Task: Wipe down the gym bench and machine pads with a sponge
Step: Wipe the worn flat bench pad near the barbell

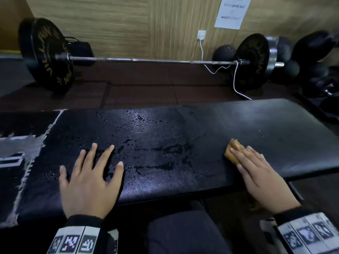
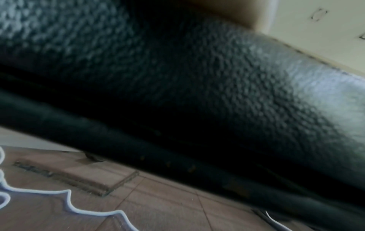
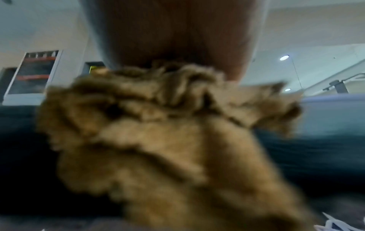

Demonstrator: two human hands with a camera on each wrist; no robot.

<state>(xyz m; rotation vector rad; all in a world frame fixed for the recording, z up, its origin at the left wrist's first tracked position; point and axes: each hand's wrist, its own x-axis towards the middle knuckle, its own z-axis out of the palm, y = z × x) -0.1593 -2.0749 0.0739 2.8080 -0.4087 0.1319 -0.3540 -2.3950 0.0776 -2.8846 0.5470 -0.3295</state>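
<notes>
A long black padded gym bench (image 1: 165, 129) runs across the head view, its middle wet with drops and streaks; the right part looks dry and matte. My right hand (image 1: 255, 167) lies flat with straight fingers on a tan sponge (image 1: 232, 150), pressing it onto the pad right of centre. The sponge (image 3: 168, 140) fills the right wrist view, blurred, under my palm. My left hand (image 1: 91, 171) rests flat on the wet pad with fingers spread, holding nothing. The left wrist view shows only the bench's textured side (image 2: 197, 86) close up.
A loaded barbell (image 1: 146, 61) lies on the floor behind the bench, with a white cable (image 1: 235, 79) draped over it from a wall socket (image 1: 201, 35). Dumbbells and balls (image 1: 315, 70) crowd the right. The bench's left end (image 1: 16, 147) has torn, peeling cover.
</notes>
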